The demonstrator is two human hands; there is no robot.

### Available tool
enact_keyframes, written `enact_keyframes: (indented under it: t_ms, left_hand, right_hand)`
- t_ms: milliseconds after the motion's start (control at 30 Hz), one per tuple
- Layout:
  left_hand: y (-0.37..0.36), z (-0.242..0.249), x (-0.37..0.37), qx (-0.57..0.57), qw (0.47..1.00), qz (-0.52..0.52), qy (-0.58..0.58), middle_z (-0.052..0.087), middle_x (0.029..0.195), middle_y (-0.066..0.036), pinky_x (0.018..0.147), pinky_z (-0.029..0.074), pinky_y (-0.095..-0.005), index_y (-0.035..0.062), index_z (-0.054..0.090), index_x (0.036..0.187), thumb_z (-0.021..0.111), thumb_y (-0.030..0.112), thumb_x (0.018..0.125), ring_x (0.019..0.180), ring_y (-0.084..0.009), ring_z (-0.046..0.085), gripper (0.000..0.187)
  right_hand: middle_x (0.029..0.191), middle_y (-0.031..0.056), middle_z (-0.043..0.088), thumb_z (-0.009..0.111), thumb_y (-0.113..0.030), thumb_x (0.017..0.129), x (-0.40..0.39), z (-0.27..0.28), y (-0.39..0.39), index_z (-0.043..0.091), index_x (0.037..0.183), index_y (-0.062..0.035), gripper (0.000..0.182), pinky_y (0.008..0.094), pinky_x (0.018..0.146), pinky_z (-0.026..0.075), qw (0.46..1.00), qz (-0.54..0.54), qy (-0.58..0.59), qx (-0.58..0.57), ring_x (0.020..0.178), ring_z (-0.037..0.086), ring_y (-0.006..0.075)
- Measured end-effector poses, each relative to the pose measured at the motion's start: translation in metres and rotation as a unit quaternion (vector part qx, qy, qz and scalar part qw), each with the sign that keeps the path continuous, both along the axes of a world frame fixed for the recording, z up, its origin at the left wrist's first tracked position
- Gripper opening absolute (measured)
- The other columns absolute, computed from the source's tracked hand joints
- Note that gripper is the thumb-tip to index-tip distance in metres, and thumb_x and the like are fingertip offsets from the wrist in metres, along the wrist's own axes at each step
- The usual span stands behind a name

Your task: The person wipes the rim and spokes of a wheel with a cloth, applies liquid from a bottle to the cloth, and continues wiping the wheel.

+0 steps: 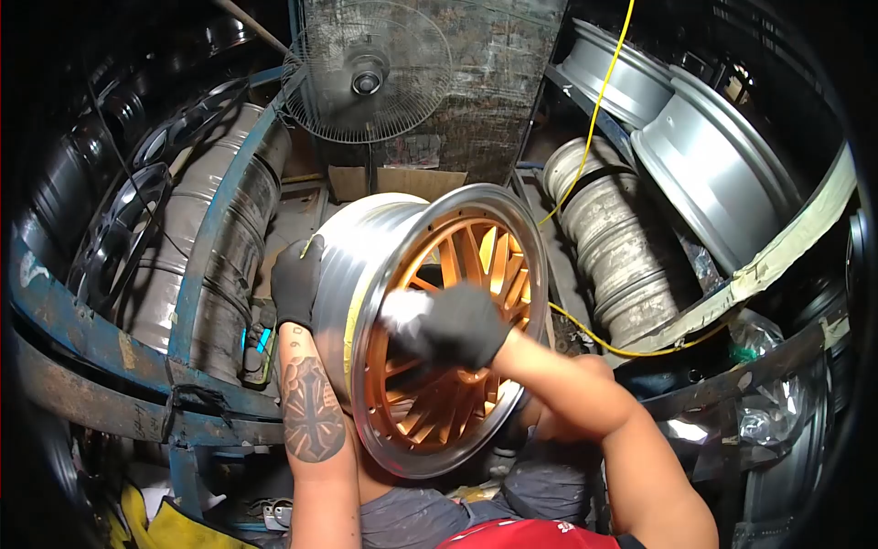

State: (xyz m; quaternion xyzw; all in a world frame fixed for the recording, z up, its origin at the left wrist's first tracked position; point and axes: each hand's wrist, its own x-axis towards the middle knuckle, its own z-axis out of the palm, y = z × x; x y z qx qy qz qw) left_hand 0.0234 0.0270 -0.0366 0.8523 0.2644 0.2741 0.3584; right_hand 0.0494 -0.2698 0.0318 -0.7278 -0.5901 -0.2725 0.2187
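A car wheel rim (350, 320) stands upright and turned to the right between my legs, with a polished silver barrel and lip and copper-coloured spokes. My left hand (297, 282), in a dark glove, grips the barrel at its rear left side; some fingertips are hidden. In front of the spokes is my right hand (468, 325), also gloved and blurred by motion. Its fingers are closed around a whitish wad (407, 314), likely cloth, smeared by movement at the left inner edge of the lip. A yellow-green strip runs along the barrel near the front lip.
Blue metal racks (215, 229) flank me, holding stacked rims on the left and worn rims (613, 229) on the right. A wire fan (368, 82) stands ahead. A yellow cable (599, 105) hangs at the right. Yellow cloth (178, 529) lies lower left.
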Motion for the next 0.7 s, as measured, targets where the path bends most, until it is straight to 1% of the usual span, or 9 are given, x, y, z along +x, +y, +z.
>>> enact_keyframes:
  t_ms: [67,100,233,300,333,433,500,600,700]
  left_hand:
    - [0.006,-0.004,-0.002,0.005,1.0,0.004,0.001,0.067,0.094,-0.026,0.079,0.05,-0.047,0.0012,0.07,0.099,0.058,0.043,0.094,0.092,-0.0449,0.065,0.044]
    - [0.007,-0.009,-0.004,0.018,1.0,0.015,0.008,0.067,0.093,-0.026,0.078,0.05,-0.047,0.0008,0.07,0.098,0.058,0.043,0.094,0.09,-0.0446,0.065,0.044]
    - [0.006,-0.003,-0.007,-0.013,1.0,0.024,-0.014,0.067,0.089,-0.026,0.074,0.048,-0.0463,-0.0002,0.07,0.094,0.059,0.042,0.094,0.082,-0.0436,0.064,0.044]
    - [0.01,-0.01,-0.004,-0.009,0.999,0.036,-0.002,0.065,0.086,-0.026,0.072,0.047,-0.0461,-0.0015,0.069,0.091,0.06,0.043,0.094,0.078,-0.0432,0.062,0.045]
    - [0.004,-0.002,-0.005,-0.008,0.999,0.033,0.004,0.065,0.085,-0.027,0.071,0.047,-0.0462,-0.0016,0.068,0.091,0.06,0.043,0.094,0.078,-0.0433,0.062,0.046]
    - [0.008,-0.003,0.001,0.008,0.999,0.042,0.011,0.064,0.083,-0.026,0.07,0.046,-0.0466,-0.0018,0.067,0.088,0.059,0.045,0.095,0.077,-0.0434,0.061,0.048]
    - [0.002,-0.003,0.004,-0.009,0.999,0.038,0.007,0.064,0.083,-0.026,0.07,0.046,-0.0466,-0.0016,0.067,0.088,0.059,0.045,0.095,0.077,-0.0436,0.061,0.048]
    - [-0.005,0.014,0.011,0.002,0.999,0.027,0.038,0.066,0.085,-0.025,0.07,0.047,-0.0459,-0.0015,0.068,0.091,0.058,0.045,0.096,0.077,-0.043,0.062,0.048]
    - [-0.01,0.016,0.009,0.019,0.999,0.018,0.03,0.065,0.083,-0.025,0.07,0.047,-0.0447,-0.0018,0.069,0.093,0.058,0.043,0.096,0.076,-0.0411,0.062,0.046]
  right_hand:
    - [0.051,0.012,0.054,0.063,-0.035,0.093,0.035,0.003,0.006,0.063,0.063,-0.0126,0.037,0.0428,0.043,0.045,0.984,-0.057,0.126,0.11,0.046,0.059,0.0321]
    - [0.051,0.0103,0.053,0.067,-0.032,0.089,0.039,-0.009,0.01,0.063,0.063,-0.0117,0.033,0.042,0.043,0.042,0.985,-0.065,0.108,0.12,0.045,0.058,0.0312]
    - [0.056,0.0109,0.056,0.069,-0.033,0.088,0.009,0.003,0.009,0.061,0.063,-0.0129,0.033,0.0441,0.045,0.044,0.999,0.029,0.019,-0.012,0.047,0.058,0.0309]
    - [0.06,0.0125,0.059,0.063,-0.037,0.092,0.046,0.004,0.014,0.065,0.068,-0.0144,0.033,0.0443,0.047,0.047,0.993,-0.086,0.082,0.001,0.051,0.062,0.0309]
    - [0.059,0.0125,0.058,0.063,-0.039,0.092,0.058,0.004,0.015,0.065,0.066,-0.0138,0.037,0.0446,0.049,0.047,0.986,-0.067,0.125,0.089,0.052,0.062,0.0311]
    - [0.058,0.0128,0.057,0.065,-0.041,0.091,0.023,-0.003,0.007,0.065,0.065,-0.013,0.038,0.0442,0.049,0.047,0.99,-0.058,0.132,0.001,0.052,0.061,0.0319]
    - [0.054,0.0144,0.056,0.071,-0.037,0.088,0.012,0.003,0.0,0.065,0.058,-0.0098,0.041,0.0421,0.044,0.045,0.989,0.041,0.138,0.04,0.045,0.057,0.0313]
    - [0.055,0.0114,0.055,0.07,-0.036,0.088,0.063,-0.014,-0.001,0.07,0.074,-0.0092,0.031,0.04,0.043,0.044,0.988,-0.113,0.086,0.055,0.046,0.058,0.0294]
    - [0.058,0.0112,0.057,0.068,-0.031,0.088,0.032,0.005,0.0,0.068,0.077,-0.0104,0.023,0.0431,0.046,0.045,0.994,-0.075,0.08,0.028,0.051,0.062,0.0276]
